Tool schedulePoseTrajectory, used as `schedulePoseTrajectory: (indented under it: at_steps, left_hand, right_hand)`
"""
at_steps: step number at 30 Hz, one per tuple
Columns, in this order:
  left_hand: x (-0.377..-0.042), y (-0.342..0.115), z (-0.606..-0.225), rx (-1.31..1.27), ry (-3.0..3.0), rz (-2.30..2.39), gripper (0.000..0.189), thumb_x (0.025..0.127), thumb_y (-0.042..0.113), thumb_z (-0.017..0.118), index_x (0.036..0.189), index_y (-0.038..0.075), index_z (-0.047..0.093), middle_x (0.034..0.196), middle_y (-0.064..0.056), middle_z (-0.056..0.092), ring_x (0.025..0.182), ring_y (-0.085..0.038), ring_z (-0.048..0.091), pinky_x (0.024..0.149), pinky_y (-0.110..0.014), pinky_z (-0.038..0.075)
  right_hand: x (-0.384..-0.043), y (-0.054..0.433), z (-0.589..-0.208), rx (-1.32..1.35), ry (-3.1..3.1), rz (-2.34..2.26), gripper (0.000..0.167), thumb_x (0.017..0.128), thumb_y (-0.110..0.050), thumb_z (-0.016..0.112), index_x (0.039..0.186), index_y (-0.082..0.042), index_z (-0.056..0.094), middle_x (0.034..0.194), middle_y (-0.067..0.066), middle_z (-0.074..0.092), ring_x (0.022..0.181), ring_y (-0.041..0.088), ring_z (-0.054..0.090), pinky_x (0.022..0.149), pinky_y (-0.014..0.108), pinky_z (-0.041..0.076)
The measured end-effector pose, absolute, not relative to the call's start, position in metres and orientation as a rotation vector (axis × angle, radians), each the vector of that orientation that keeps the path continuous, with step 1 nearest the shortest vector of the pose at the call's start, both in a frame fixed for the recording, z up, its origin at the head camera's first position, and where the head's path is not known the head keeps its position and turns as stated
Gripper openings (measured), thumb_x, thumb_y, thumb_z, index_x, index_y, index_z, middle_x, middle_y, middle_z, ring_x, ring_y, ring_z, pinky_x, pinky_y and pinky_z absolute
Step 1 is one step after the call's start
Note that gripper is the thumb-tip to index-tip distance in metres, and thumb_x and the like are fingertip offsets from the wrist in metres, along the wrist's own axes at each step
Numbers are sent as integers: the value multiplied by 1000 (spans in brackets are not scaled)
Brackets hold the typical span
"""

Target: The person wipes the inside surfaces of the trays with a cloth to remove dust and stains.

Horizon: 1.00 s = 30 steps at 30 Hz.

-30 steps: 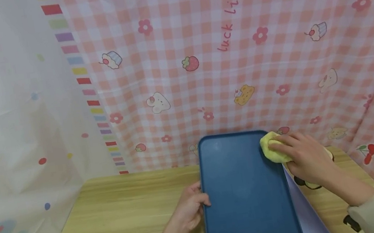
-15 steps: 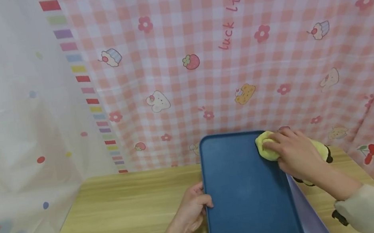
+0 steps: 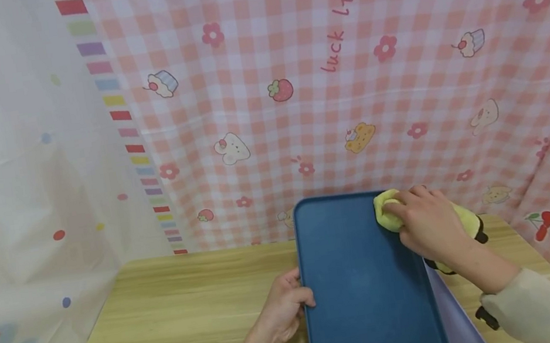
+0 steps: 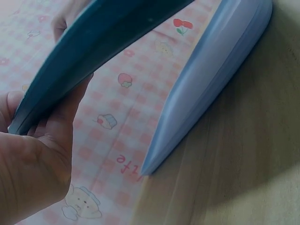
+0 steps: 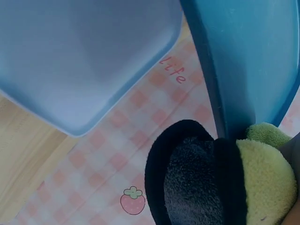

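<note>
A dark blue rectangular tray (image 3: pixel 362 277) is held up at a tilt. My left hand (image 3: pixel 282 312) grips its left edge, thumb on the face and fingers behind, as the left wrist view also shows. In my right hand (image 3: pixel 432 225) is a bunched yellow cloth (image 3: pixel 386 211), pressed on the tray's far right corner. The cloth's loose end hangs past the edge; the right wrist view shows its dark grey side (image 5: pixel 194 180) and black border. A lavender tray (image 3: pixel 454 316) lies on the table below the blue one, mostly hidden by it in the head view.
The wood-grain table (image 3: pixel 185 321) extends to the left of the trays. A pink checked curtain (image 3: pixel 257 121) hangs right behind the table's far edge and along the right side. A white printed sheet (image 3: pixel 30 172) hangs on the left.
My right hand has moved a little left with the cloth, at the blue tray's far right corner. The tray has shifted very slightly right, still in my left hand.
</note>
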<state>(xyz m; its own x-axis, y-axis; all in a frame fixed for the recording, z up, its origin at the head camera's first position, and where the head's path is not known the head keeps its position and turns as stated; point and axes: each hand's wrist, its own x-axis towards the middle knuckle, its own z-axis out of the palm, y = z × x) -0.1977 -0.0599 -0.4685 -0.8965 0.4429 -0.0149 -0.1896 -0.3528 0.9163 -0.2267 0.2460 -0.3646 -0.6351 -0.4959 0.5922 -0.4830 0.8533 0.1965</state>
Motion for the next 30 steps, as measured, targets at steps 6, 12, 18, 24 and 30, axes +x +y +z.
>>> schedulePoseTrajectory:
  at_steps: [6, 12, 18, 24, 30]
  left_hand:
    - [-197, -59, -468, 346, 1518, 2265, 73, 62, -17, 46, 134, -15, 59, 94, -6, 77, 76, -11, 73, 61, -23, 57]
    - [-197, -59, -468, 340, 1536, 2263, 72, 62, -17, 47, 133, -15, 59, 94, -7, 77, 76, -10, 72, 60, -23, 56]
    - [-199, -61, -468, 331, 1549, 2261, 71, 63, -17, 48, 132, -15, 61, 93, -6, 77, 76, -10, 71, 60, -23, 56]
    - [-198, -61, -468, 332, 1546, 2255, 71, 63, -17, 47, 133, -14, 61, 92, -5, 77, 75, -10, 71, 58, -22, 54]
    - [-198, -61, -468, 330, 1549, 2254, 71, 63, -17, 48, 133, -13, 61, 92, -5, 77, 74, -9, 71, 58, -21, 54]
  right_hand:
    - [-227, 242, -363, 717, -2380, -56, 34, 71, 2, 64, 101, -4, 79, 102, 18, 74, 87, 41, 64, 73, 55, 53]
    - [-228, 236, -358, 722, -2389, -38, 35, 72, 2, 64, 102, -4, 79, 103, 18, 74, 89, 40, 65, 76, 55, 54]
    - [-230, 225, -358, 727, -2424, 6, 39, 73, 1, 62, 107, -6, 79, 108, 17, 74, 93, 39, 65, 74, 54, 50]
    - [-232, 213, -358, 755, -2429, 35, 41, 74, 1, 63, 111, -6, 79, 114, 18, 73, 98, 39, 65, 79, 52, 52]
    - [-233, 204, -361, 767, -2442, 47, 42, 74, 0, 65, 113, -7, 78, 117, 16, 73, 99, 38, 64, 79, 53, 52]
